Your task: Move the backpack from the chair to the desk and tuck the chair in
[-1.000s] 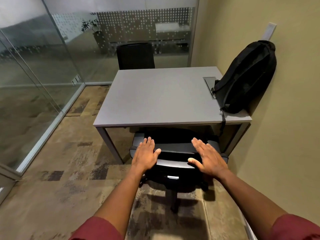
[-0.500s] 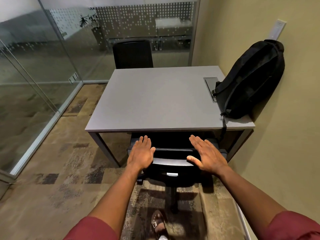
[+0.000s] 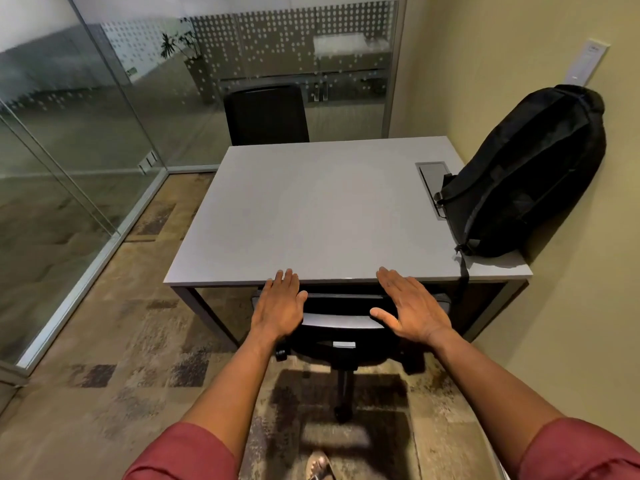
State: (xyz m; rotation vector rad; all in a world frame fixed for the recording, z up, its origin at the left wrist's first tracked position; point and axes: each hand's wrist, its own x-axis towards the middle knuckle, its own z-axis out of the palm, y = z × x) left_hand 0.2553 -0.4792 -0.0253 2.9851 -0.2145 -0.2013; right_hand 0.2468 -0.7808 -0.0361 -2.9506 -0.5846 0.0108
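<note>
A black backpack (image 3: 526, 174) stands on the right end of the grey desk (image 3: 311, 216), leaning against the beige wall. The black office chair (image 3: 341, 329) is under the desk's near edge, with only its backrest top and base showing. My left hand (image 3: 278, 308) lies flat on the left of the backrest top, fingers spread. My right hand (image 3: 407, 308) lies flat on the right of it, fingers reaching the desk's front edge. Neither hand grips anything.
A second black chair (image 3: 265, 114) stands at the desk's far side. Glass walls (image 3: 69, 150) close the room on the left and back. A cable hatch (image 3: 431, 178) is set into the desktop beside the backpack. Patterned carpet (image 3: 114, 341) covers the floor.
The chair has rolled further under the desk with both hands pressing on its backrest. My view has moved closer to the desk.
</note>
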